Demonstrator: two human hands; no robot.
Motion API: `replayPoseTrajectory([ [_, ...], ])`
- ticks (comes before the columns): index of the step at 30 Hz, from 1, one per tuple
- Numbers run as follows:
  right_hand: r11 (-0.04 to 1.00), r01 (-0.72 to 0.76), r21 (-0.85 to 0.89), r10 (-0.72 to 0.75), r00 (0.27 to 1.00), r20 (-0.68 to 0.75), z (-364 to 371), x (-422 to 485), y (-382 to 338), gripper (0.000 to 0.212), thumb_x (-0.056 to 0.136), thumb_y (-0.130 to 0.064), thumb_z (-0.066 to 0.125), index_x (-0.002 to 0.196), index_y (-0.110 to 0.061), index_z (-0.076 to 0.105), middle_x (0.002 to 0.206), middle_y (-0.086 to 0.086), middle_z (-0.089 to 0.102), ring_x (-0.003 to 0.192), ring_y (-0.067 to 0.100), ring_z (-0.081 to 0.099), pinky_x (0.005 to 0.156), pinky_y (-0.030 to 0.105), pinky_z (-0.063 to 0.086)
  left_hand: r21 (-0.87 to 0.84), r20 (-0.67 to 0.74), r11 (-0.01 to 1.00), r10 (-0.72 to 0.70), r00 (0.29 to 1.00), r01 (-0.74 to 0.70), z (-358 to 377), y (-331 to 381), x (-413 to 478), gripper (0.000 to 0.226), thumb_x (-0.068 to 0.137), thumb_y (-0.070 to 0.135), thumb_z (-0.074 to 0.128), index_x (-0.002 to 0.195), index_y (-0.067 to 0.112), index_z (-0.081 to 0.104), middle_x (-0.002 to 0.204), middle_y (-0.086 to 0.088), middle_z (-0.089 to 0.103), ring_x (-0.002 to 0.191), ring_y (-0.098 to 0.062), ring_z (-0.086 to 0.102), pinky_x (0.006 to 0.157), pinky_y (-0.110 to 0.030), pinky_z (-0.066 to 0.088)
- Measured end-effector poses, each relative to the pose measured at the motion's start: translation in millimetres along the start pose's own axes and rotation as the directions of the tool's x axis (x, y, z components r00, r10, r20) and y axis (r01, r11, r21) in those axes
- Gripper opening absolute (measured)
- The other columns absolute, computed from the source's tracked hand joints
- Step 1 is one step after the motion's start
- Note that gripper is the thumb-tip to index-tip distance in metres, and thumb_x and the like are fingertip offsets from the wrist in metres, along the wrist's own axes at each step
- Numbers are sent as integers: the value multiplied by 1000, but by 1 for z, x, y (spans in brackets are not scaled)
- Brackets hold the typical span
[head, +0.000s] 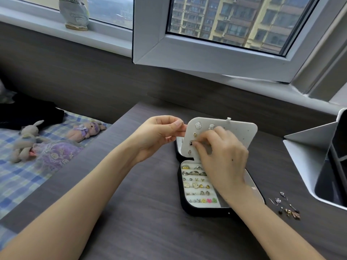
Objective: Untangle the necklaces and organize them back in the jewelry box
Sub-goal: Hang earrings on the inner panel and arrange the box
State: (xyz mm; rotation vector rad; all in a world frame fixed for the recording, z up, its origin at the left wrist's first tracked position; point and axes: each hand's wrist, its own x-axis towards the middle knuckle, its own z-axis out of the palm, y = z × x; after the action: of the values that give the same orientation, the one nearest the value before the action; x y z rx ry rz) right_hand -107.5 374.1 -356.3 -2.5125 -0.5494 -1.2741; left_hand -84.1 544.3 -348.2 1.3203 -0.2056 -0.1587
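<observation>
White panel (234, 134) pinched in left fingers (175, 126), right fingers (201, 147) pinch stud (191, 143); earrings (287, 207) beside box (187, 212)

Forearms (84, 194) bare; left hand (157, 136) nails (177, 124) short, apparently natural.

The jewelry box (187, 209) lies open on the tabletop (146, 212), right of its middle. An earring panel (238, 132) stands at the box's far end, behind the tray of rings and studs (199, 186). The left hand (159, 136) pinches the panel's left edge. The right hand (225, 156) lies against its front, above the tray. Loose earrings (287, 207) lie right of the box, beside a container (308, 166) at the right edge. Left of the tabletop, two plush toys (28, 139) lie on a bed (22, 177).
</observation>
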Motion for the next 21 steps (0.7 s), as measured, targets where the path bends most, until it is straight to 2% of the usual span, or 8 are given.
replayPoseTrajectory([
  [3, 971, 76, -225, -91, 994, -56, -8, 2, 3, 48, 66, -39, 79, 98, -13, 54, 94, 9, 59, 86, 27, 47, 73, 38, 30, 18, 58, 1000, -7, 998, 6, -3, 0, 0, 18, 92, 13, 55, 78, 14, 67, 81, 2, 71, 77, -9, 66, 88, -31, 41],
  [6, 938, 174, -299, -181, 983, 6, -18, 6, 9, 69, 69, -46, 72, 126, -15, 46, 116, 13, 56, 106, 30, 49, 94, 48, 27, 61, 197, 998, -5, 980, -7, -8, 1, -1, 17, 86, 16, 63, 72, 19, 71, 81, 2, 70, 79, -9, 64, 84, -28, 43],
  [7, 939, 201, -280, -200, 979, 35, -19, 7, 11, 67, 69, -46, 73, 124, -15, 50, 111, 10, 59, 102, 30, 52, 95, 48, 28, 81, 239, 997, -7, 971, -13, -9, 2, -2, 14, 86, 15, 63, 74, 17, 70, 80, 2, 70, 79, -9, 63, 83, -26, 45],
  [9, 949, 246, -195, -244, 969, 39, -18, 7, 15, 45, 70, -44, 76, 100, -13, 63, 88, 3, 65, 79, 26, 58, 84, 42, 34, 146, 265, 989, -14, 964, -26, -10, 2, -2, 8, 84, 17, 65, 79, 13, 70, 82, 0, 69, 80, -8, 63, 82, -23, 47],
  [10, 950, 266, -162, -266, 964, 22, -18, 5, 17, 36, 72, -44, 76, 86, -13, 64, 76, 1, 63, 68, 24, 56, 76, 39, 34, 205, 254, 978, -17, 967, -37, -10, 1, -2, 9, 82, 20, 66, 82, 12, 70, 84, 0, 69, 82, -8, 63, 82, -21, 48],
  [12, 944, 298, -143, -304, 953, -18, -17, 0, 19, 34, 78, -42, 71, 70, -12, 59, 64, 0, 57, 57, 22, 49, 66, 36, 32, 353, 230, 934, -30, 973, -54, -10, -2, 0, 10, 80, 21, 67, 84, 13, 71, 86, 4, 70, 86, -7, 63, 81, -18, 48],
  [15, 930, 342, -137, -356, 930, -90, -15, -9, 21, 35, 84, -40, 68, 66, -11, 58, 62, 1, 56, 54, 21, 47, 62, 34, 31, 467, 236, 883, -75, 969, -46, -11, -9, 3, 7, 85, 11, 67, 84, 15, 72, 85, 8, 66, 85, -5, 60, 82, -17, 48],
  [21, 906, 391, -163, -418, 889, -188, -12, -21, 23, 31, 80, -27, 74, 60, -10, 58, 61, 2, 58, 51, 21, 49, 63, 31, 29, 494, 280, 868, -101, 955, -53, -5, -9, 5, 15, 84, 6, 67, 81, 21, 72, 81, 10, 57, 69, -1, 50, 75, -15, 42],
])
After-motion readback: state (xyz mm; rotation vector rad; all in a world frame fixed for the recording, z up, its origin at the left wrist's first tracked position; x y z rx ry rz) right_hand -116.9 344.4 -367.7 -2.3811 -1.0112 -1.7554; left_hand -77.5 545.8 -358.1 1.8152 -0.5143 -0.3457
